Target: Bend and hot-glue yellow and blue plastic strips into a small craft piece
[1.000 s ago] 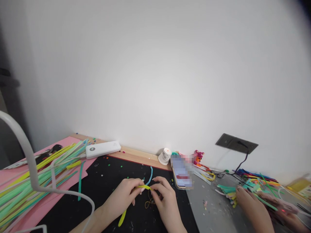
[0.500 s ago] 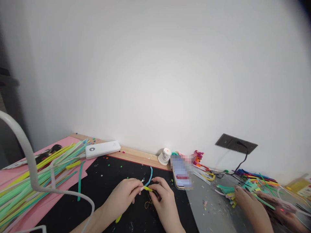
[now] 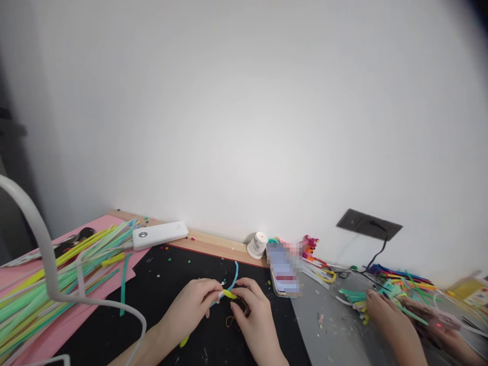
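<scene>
My left hand pinches the left end of a short yellow pipe cleaner between thumb and fingertips. At its other end, the curled fingers of my right hand close on it. Behind the two hands a blue pipe cleaner sticks up, bent; its lower part is partly hidden by the fingers. A thin brown cord loop hangs or lies under my right fingers. Below my left wrist another yellow piece shows on the black mat.
Pipe cleaners lie on pink paper at left, near scissors and a white power bank. A white cable arches in front. A paper cup and phone stand ahead. At right, another person's hands handle green pieces.
The yellow pipe cleaner has turned slightly between my fingers, and less of the brown cord shows. The view has shifted a little; the other person's hands stay in about the same place.
</scene>
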A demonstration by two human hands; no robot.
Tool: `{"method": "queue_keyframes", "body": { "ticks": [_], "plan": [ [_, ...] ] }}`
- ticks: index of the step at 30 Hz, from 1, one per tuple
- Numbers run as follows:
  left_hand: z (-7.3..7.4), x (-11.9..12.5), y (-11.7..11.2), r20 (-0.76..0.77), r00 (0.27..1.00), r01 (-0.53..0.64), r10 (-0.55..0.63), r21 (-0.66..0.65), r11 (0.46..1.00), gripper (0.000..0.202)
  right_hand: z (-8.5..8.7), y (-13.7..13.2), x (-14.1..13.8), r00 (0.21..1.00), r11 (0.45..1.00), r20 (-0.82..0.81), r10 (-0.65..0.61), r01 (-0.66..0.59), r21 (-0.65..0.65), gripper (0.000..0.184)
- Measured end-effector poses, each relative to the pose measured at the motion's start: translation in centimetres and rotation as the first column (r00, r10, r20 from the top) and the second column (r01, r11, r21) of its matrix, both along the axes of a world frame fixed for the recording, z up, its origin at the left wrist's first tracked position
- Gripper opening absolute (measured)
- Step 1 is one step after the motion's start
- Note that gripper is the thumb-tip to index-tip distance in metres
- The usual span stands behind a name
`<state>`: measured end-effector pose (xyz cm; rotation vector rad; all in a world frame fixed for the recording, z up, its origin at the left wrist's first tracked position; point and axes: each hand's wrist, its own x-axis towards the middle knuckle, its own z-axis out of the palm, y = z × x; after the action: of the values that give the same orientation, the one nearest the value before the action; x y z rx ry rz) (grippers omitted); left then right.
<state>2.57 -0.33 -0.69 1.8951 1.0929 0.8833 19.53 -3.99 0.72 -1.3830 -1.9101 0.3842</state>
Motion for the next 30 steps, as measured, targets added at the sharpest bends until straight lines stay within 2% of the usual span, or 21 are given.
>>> {"method": "queue_keyframes", "body": {
  "ticks": [5, 13, 20, 24, 30],
  "plan": [
    [-0.17, 0.21, -0.10, 0.054, 0.998, 0.046, -0.043, -0.050, 0.998, 0.028, 0.03, 0.01, -0.07, 0.999, 0.999, 0.033, -0.013, 0.011, 0.044, 0.022],
    [0.02, 0.22, -0.02, 0.038, 0.997, 0.067, -0.065, -0.052, 0.996, 0.028, -0.04, -0.01, -0.09, 1.000, 0.999, 0.028, -0.001, 0.000, 0.037, 0.023],
    [-0.54, 0.08, 0.17, 0.050, 0.999, 0.023, -0.019, -0.081, 0.996, 0.029, -0.04, -0.14, -0.13, 1.000, 1.000, -0.002, 0.001, -0.001, 0.026, 0.022],
    [-0.27, -0.10, 0.16, 0.059, 0.998, -0.015, 0.021, -0.099, 0.995, 0.032, 0.02, -0.10, -0.09, 1.000, 0.999, -0.009, -0.001, 0.001, 0.036, 0.022],
    [0.13, -0.15, 0.12, 0.073, 0.993, -0.089, 0.093, -0.049, 0.995, 0.024, 0.07, 0.01, -0.05, 1.000, 1.000, 0.012, -0.001, 0.001, 0.008, 0.021]
  ]
}}
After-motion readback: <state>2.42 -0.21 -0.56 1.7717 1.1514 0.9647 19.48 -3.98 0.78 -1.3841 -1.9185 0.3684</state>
